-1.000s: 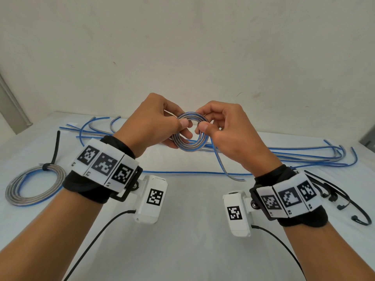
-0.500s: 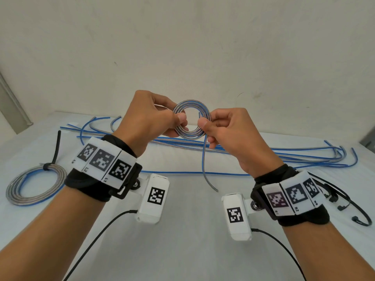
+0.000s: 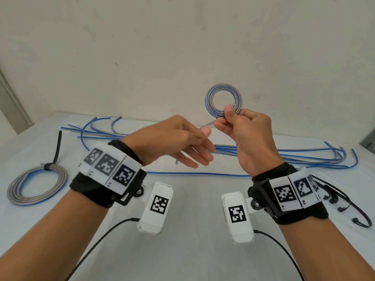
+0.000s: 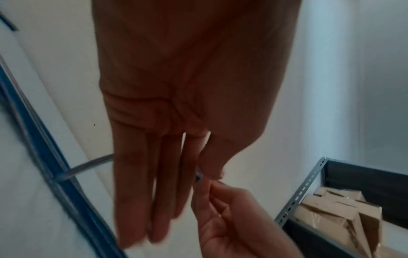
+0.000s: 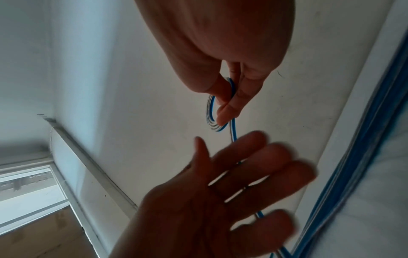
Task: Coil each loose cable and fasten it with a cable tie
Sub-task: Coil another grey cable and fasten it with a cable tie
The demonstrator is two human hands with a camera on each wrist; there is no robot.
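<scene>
A small blue-and-silver cable coil [image 3: 223, 102] stands upright in the air above the white table [image 3: 182, 250]. My right hand [image 3: 224, 118] pinches its lower edge between thumb and forefinger, seen close in the right wrist view [image 5: 227, 97]. The coil's loose tail [image 5: 233, 134] hangs down behind my left hand [image 3: 200, 149]. That hand is just left of and below the coil, its fingers [image 5: 253, 174] straight and spread, holding nothing. Its image is blurred.
A finished coil [image 3: 36, 185] bound with a black cable tie [image 3: 54, 153] lies at the left. Several loose blue cables [image 3: 263, 157] stretch across the back of the table. Black cable ties [image 3: 345, 201] lie at the right. A metal shelf with cardboard boxes [image 4: 331, 209] stands beyond.
My left hand let go of the coil, opened and dropped lower. My right hand carried the coil up and to the right, holding it alone.
</scene>
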